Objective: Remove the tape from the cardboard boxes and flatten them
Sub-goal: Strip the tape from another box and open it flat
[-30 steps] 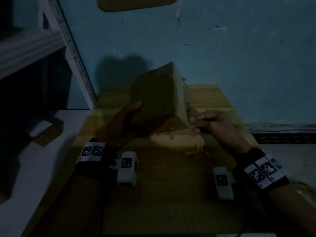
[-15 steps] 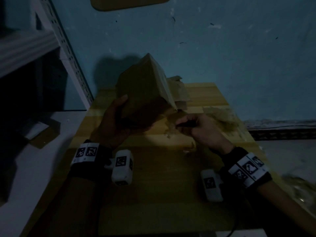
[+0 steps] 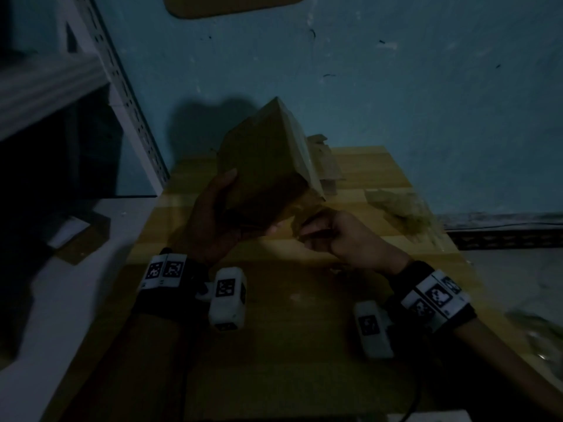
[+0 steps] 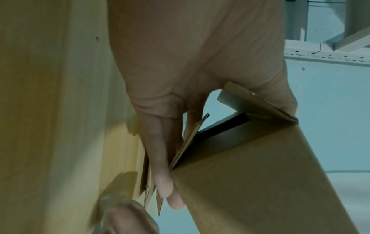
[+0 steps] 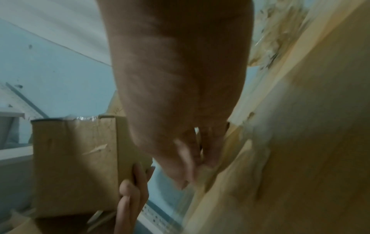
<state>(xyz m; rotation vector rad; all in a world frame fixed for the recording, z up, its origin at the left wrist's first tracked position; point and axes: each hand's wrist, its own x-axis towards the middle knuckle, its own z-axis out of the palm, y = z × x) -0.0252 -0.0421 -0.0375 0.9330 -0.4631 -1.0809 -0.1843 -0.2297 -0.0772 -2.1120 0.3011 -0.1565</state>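
The left hand (image 3: 219, 220) grips the box (image 3: 265, 166) while the right hand (image 3: 341, 236) pinches tape (image 3: 300, 219), which might rip if yanked.

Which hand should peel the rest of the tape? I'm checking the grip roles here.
Right. The right hand already pinches a torn strip at the cardboard box's lower corner, while the left hand grips the box, holding it tilted above the wooden table.

yellow wooden table (image 3: 304, 345), crumpled tape wad (image 3: 399, 208) and cardboard pieces (image 3: 326, 166) at far end
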